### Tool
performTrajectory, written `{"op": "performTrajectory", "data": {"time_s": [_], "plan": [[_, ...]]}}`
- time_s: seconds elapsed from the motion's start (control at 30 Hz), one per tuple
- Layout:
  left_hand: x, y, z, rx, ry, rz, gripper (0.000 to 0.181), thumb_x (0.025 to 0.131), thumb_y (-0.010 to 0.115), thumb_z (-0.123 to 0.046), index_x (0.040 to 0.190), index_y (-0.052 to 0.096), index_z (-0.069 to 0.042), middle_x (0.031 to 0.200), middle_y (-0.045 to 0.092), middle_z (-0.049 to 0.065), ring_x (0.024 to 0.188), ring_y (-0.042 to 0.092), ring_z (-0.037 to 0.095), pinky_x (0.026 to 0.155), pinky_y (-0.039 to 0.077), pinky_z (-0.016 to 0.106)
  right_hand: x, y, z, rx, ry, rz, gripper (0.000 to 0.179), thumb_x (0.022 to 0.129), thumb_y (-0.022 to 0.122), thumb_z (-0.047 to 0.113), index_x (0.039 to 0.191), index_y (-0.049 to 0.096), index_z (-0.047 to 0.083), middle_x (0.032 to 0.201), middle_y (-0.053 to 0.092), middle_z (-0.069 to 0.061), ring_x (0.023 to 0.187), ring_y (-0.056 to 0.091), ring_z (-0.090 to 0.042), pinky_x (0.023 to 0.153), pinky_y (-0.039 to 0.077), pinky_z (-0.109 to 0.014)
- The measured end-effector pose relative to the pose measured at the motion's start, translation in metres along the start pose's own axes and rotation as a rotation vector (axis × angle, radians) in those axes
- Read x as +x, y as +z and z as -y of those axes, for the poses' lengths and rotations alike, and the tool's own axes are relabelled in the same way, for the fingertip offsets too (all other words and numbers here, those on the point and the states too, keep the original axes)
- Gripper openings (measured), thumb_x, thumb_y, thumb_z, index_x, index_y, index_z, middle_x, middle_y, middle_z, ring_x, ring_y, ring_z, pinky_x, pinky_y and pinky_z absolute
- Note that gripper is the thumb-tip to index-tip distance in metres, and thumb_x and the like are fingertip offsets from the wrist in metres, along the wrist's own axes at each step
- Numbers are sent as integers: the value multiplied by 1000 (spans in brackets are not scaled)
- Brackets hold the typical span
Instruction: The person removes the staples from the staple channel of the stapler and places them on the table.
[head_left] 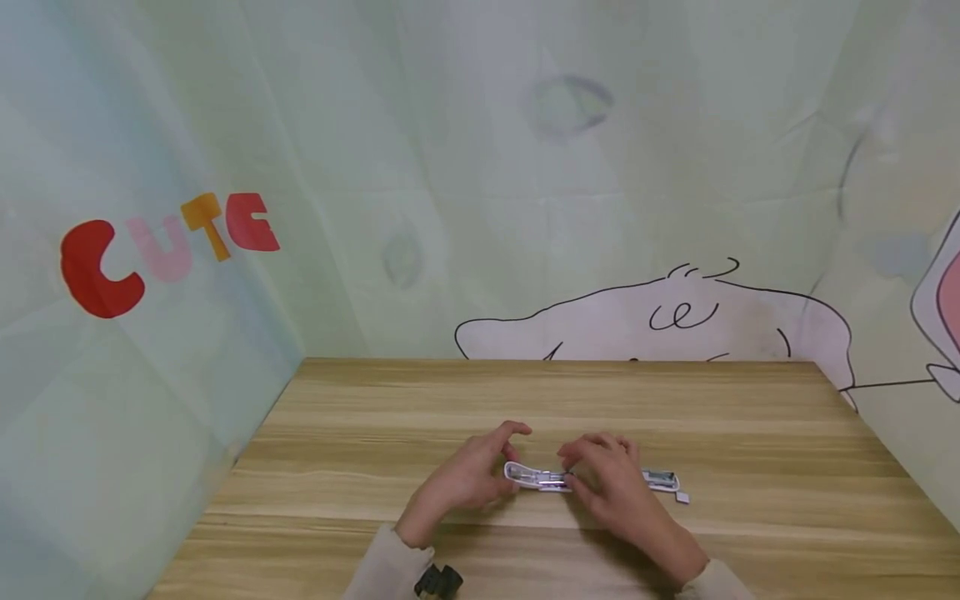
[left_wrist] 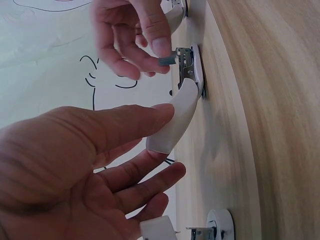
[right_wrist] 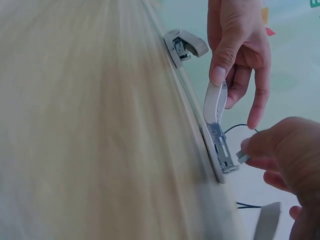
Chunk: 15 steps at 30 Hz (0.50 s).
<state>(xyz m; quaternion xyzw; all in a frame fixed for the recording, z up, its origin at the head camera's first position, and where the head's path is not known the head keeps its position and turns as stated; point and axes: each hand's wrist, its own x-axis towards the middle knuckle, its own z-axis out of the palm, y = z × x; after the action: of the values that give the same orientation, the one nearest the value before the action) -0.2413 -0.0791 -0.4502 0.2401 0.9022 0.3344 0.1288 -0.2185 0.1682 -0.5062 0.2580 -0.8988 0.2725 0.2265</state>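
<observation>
My left hand (head_left: 471, 473) pinches the raised white cover of an opened stapler (head_left: 536, 477) between thumb and fingers. In the left wrist view the stapler (left_wrist: 175, 117) shows its metal channel exposed, its base low over the wooden table. My right hand (head_left: 611, 483) hovers at the far end of that channel. Its thumb and finger pinch a short grey strip of staples (left_wrist: 168, 59), also visible as the staple strip (right_wrist: 243, 157) in the right wrist view, close to the channel. My right hand hides part of the stapler in the head view.
Past my right hand lies another white-and-metal piece (head_left: 662, 479), with a small pale block (head_left: 682, 497) beside it. Another opened stapler (right_wrist: 182, 45) stands farther left in the right wrist view. The wooden table (head_left: 337, 467) meets a printed cloth backdrop (head_left: 375, 250).
</observation>
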Motion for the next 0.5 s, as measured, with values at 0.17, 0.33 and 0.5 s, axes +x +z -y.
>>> {"op": "performTrajectory", "data": {"time_s": [0.17, 0.33, 0.5], "plan": [[0, 0, 0, 5, -2, -6, 73, 89, 82, -1, 153, 50, -16, 118, 72, 6, 102, 61, 20, 96, 51, 42, 3, -9, 4, -31, -44, 72, 44, 75, 91, 6, 111, 71, 20, 93, 77, 13, 115, 64, -20, 103, 36, -53], [0, 0, 1, 13, 5, -14, 73, 89, 81, -1, 153, 50, -16, 119, 72, 7, 105, 62, 22, 96, 50, 43, 3, -16, 7, -104, -143, 179, 50, 76, 85, 5, 119, 68, 24, 89, 73, 17, 108, 66, -17, 100, 39, -50], [0, -1, 1, 20, 12, -16, 74, 88, 82, -1, 153, 50, -17, 116, 72, 5, 103, 62, 20, 95, 50, 41, 2, -16, 9, -165, -193, 202, 50, 78, 85, 11, 123, 67, 24, 101, 76, 9, 106, 67, -15, 98, 39, -47]]}}
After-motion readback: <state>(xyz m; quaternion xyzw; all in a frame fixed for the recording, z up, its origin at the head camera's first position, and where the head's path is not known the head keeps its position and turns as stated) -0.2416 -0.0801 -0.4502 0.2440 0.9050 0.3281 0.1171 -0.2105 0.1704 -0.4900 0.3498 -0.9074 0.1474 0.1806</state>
